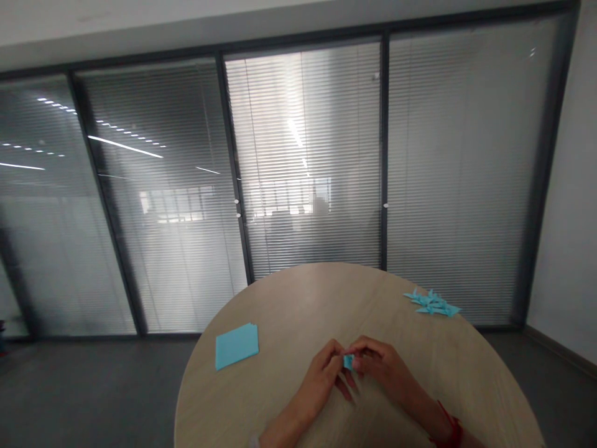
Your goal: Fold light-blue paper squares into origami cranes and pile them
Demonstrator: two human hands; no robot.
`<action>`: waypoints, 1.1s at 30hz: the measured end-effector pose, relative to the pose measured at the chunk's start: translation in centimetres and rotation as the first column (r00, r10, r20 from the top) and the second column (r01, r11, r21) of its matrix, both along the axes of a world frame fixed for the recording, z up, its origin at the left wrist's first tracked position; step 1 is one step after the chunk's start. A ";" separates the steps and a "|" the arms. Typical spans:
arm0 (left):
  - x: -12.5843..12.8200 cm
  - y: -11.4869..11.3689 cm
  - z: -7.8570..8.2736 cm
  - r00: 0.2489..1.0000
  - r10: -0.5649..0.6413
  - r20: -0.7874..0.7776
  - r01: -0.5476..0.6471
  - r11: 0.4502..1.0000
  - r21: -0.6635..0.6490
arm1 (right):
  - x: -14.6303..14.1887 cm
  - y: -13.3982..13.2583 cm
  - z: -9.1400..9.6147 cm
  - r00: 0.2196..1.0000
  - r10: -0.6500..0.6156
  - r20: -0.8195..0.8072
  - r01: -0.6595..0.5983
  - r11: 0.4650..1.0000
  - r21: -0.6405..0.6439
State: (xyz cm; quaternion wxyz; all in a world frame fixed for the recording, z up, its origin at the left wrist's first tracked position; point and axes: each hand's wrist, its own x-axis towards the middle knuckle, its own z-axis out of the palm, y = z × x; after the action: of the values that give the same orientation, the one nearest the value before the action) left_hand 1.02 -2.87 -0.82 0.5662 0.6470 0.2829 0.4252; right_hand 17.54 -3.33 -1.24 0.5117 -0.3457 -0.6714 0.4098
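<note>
Turquoise paper piece [348, 361], small and folded, was pinched between the fingertips of 2 bare hands above the near part of a round, wood-toned table [298, 311]. The left hand [329, 367] gripped the piece from its left, with other fingers pointing down below it; the right hand [380, 364] gripped it from its right, curled so that much of the paper was hidden. A red bracelet [451, 426] circled the right wrist. On the table's left side lay a stack of plain turquoise sheets [237, 346]. Near the table's far right edge sat a heap of folded turquoise shapes [431, 303], pointed and overlapping. Beyond the table's far edge stood a glass partition [308, 124], 4 dark-framed panels in view, with horizontal blinds.
</note>
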 end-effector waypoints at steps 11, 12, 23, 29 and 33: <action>0.0 0.0 0.0 0.999 -0.032 0.023 0.032 0.999 -0.002 | -0.2 -0.5 0.7 0.999 -0.032 -0.009 0.032 0.999 0.013; 0.0 0.0 0.0 0.999 -0.025 0.028 0.025 1.000 -0.005 | -0.2 -0.5 0.7 0.999 -0.052 0.000 0.052 0.999 0.016; 0.1 0.0 -0.1 0.964 0.211 -0.159 -0.191 0.973 0.129 | -0.8 -0.1 -0.6 0.986 -0.159 0.055 0.160 0.987 -0.021; 0.2 0.1 -0.5 0.947 0.240 -0.214 -0.200 0.961 0.191 | -0.8 0.1 -0.7 0.972 -0.190 0.137 0.193 0.981 -0.005; 0.2 -0.1 -0.2 0.948 0.227 -0.225 -0.189 0.966 0.179 | -0.9 -0.1 -0.6 0.973 -0.127 0.192 0.135 0.990 -0.031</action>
State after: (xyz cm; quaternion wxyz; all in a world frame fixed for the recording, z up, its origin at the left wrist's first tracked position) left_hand 1.21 -2.93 -1.06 0.4272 0.7027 0.3829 0.4207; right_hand 16.65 -3.39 -1.80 0.4636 -0.4378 -0.6837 0.3550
